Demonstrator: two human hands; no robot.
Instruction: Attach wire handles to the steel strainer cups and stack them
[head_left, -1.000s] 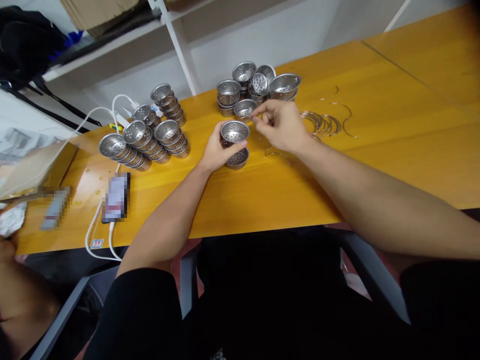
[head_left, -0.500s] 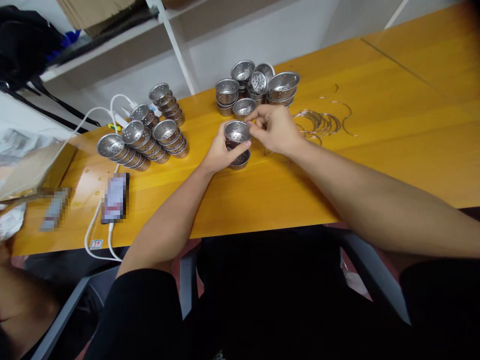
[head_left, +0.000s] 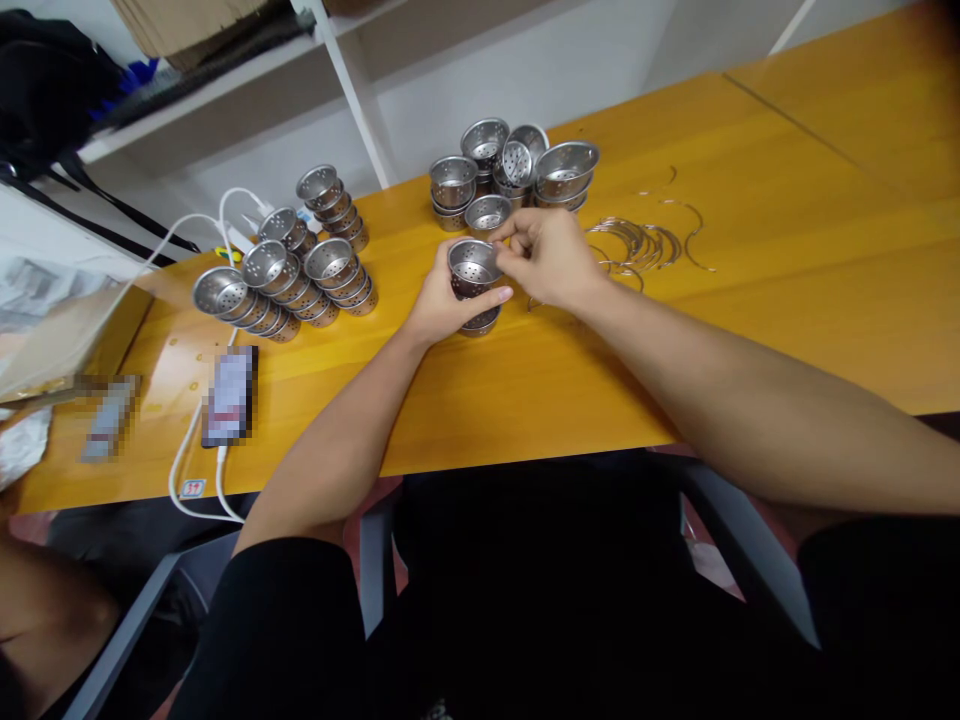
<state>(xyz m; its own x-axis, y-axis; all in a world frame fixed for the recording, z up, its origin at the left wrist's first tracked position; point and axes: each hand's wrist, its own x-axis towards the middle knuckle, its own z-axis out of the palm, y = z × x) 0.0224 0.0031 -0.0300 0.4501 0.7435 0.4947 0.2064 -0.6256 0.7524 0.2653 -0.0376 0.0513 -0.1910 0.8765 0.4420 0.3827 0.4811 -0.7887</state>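
Note:
My left hand (head_left: pixel 441 305) is wrapped round a small perforated steel cup (head_left: pixel 472 266), holding it just above a second cup (head_left: pixel 480 321) that rests on the orange table (head_left: pixel 525 380). My right hand (head_left: pixel 551 255) is closed in a pinch at the held cup's right rim; what its fingertips grip is too thin to make out. A pile of thin wire rings (head_left: pixel 637 243) lies just right of my right hand.
Loose steel cups (head_left: pixel 517 165) cluster behind my hands. Leaning stacks of the same cups (head_left: pixel 300 270) stand to the left. A phone (head_left: pixel 230 394) on a white cable (head_left: pixel 184 470) lies near the front left edge. Another person's arm (head_left: pixel 37 620) shows at bottom left.
My right hand has moved left from beside the loose cups to the rim of the held cup and closed into a pinch there. The left hand lifted the cup slightly.

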